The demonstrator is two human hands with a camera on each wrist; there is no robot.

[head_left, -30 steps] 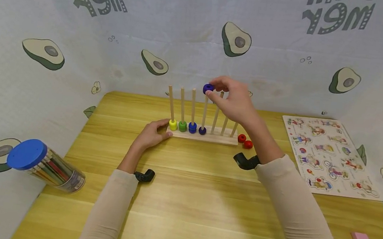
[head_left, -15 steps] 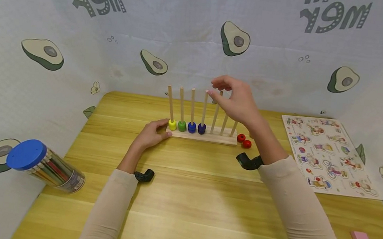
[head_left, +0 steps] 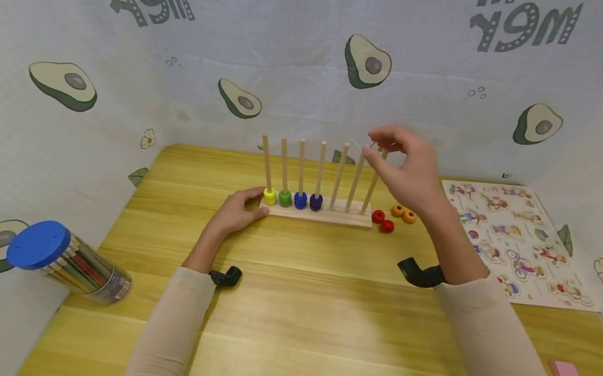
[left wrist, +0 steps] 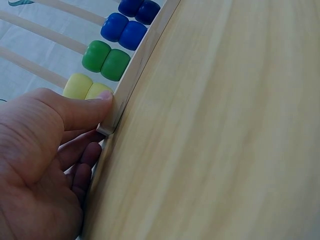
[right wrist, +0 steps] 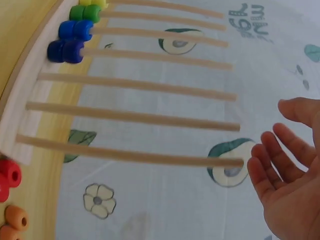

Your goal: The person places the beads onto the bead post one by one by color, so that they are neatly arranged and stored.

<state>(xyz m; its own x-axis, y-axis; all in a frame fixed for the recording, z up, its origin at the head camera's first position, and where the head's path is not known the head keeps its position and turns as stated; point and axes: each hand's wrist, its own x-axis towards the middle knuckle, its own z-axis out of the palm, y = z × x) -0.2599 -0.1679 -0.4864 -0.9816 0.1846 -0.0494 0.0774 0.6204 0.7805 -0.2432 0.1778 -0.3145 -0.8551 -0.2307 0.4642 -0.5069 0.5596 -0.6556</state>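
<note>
A wooden peg stand [head_left: 339, 180] sits at the centre of the frame, towards the back of the worktop [head_left: 308, 320]. It looks light and stiff; its slim pegs [right wrist: 150, 120] would probably snap first, so the solid base [head_left: 345, 219] seems the safest hold. The beads look smooth and may roll, suiting a fingertip pinch. Seven pale pegs rise from the bar; the four leftmost carry pairs of yellow beads [head_left: 269, 196], green beads [head_left: 285, 198], blue beads [head_left: 300, 200] and dark purple beads [head_left: 316, 202]. Red beads [head_left: 378, 217] and orange beads [head_left: 397, 211] lie just right. The left hand [head_left: 234, 212] pinches the base's left end; the right hand [head_left: 408, 170], thumb and curved fingers apart, holds nothing near the right-hand peg tips.
</note>
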